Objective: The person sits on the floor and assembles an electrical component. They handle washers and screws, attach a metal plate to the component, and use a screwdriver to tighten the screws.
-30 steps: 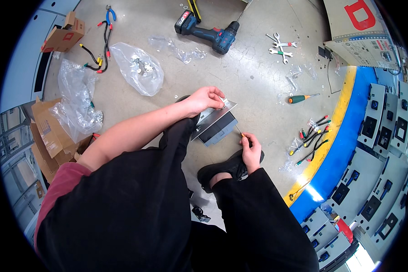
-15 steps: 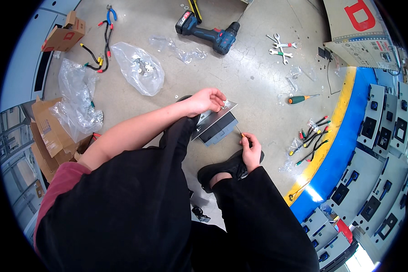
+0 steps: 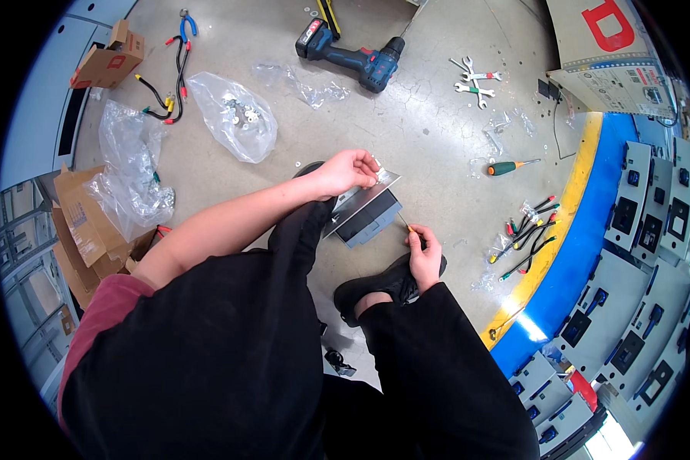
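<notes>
A grey-and-black boxy device [image 3: 370,218] is fixed to a thin metal plate [image 3: 366,195], which stands tilted on the floor between my feet. At the plate's upper edge is my left hand [image 3: 347,173], its fingers bent and closed by a small pale part. Whatever lies between those fingertips is too small to make out. My right hand [image 3: 425,259] rests low by my right shoe [image 3: 391,284]. It grips a slim screwdriver [image 3: 409,227], whose thin shaft points up toward the device's right side; most of the handle is hidden in the fingers.
Ahead lie a cordless drill [image 3: 356,61], several wrenches [image 3: 479,79] and a green-handled screwdriver [image 3: 506,167]. A plastic bag of washers and nuts [image 3: 238,115] lies left, near cardboard boxes [image 3: 84,222]. Black cables [image 3: 525,234] lie beside the yellow-and-blue edge [image 3: 583,184] on the right.
The fingers of my left hand have curled in slightly at the plate's upper edge. My right hand, the screwdriver and the device look almost the same.
</notes>
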### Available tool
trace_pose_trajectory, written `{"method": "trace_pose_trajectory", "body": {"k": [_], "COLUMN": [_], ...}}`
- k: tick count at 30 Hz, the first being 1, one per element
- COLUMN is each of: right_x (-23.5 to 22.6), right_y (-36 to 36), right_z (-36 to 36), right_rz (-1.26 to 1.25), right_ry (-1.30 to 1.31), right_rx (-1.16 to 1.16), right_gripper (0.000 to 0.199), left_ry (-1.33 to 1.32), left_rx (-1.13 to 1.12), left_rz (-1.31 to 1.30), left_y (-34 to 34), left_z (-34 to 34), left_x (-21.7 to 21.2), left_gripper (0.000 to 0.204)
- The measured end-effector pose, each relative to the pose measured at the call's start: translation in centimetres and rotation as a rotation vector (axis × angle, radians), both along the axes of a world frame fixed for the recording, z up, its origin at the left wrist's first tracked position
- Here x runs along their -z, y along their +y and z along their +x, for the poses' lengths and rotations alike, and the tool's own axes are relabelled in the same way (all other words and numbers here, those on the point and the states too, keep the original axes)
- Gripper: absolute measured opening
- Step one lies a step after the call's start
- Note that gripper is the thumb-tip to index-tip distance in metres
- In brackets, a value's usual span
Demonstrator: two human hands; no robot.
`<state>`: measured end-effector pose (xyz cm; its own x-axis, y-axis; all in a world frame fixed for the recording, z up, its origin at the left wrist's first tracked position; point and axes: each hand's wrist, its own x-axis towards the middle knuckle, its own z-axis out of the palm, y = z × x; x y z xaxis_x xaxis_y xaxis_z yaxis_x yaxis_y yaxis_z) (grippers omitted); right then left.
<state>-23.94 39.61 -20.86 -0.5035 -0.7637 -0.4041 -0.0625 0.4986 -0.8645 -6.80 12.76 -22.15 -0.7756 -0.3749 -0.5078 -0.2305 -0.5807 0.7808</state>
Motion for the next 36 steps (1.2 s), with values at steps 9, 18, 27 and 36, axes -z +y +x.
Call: {"method": "trace_pose_trajectory", "body": {"k": [9,18,27,36], "right_x": [0.6,0.5,0.9,-0.6], "right_y": [0.3,0.3,0.4,-0.7], "right_z": [-0.1,-0.1,-0.4,-1.9], "right_rz": [0.022,0.021,0.012,0.041], "right_ry": [-0.026,-0.008,-0.072,-0.421], "right_rx": [0.013,0.008,0.003,0.023], "right_gripper": [0.021,0.021,0.022,0.029], "left_ry": [-0.084,-0.315,-0.231,-0.042], "left_rx": [-0.045,0.207,0.232,0.152], "left_rz": [-0.094,-0.615,-0.655,-0.388], "left_y": [0.6,1.7,1.3,1.3], "left_z": [-0.5,-1.0,-0.8,-0.3], "left_x": [-1.0,-2.2,-1.5,-0.1], "left_gripper": [0.015,0.031,0.025,0.006]}}
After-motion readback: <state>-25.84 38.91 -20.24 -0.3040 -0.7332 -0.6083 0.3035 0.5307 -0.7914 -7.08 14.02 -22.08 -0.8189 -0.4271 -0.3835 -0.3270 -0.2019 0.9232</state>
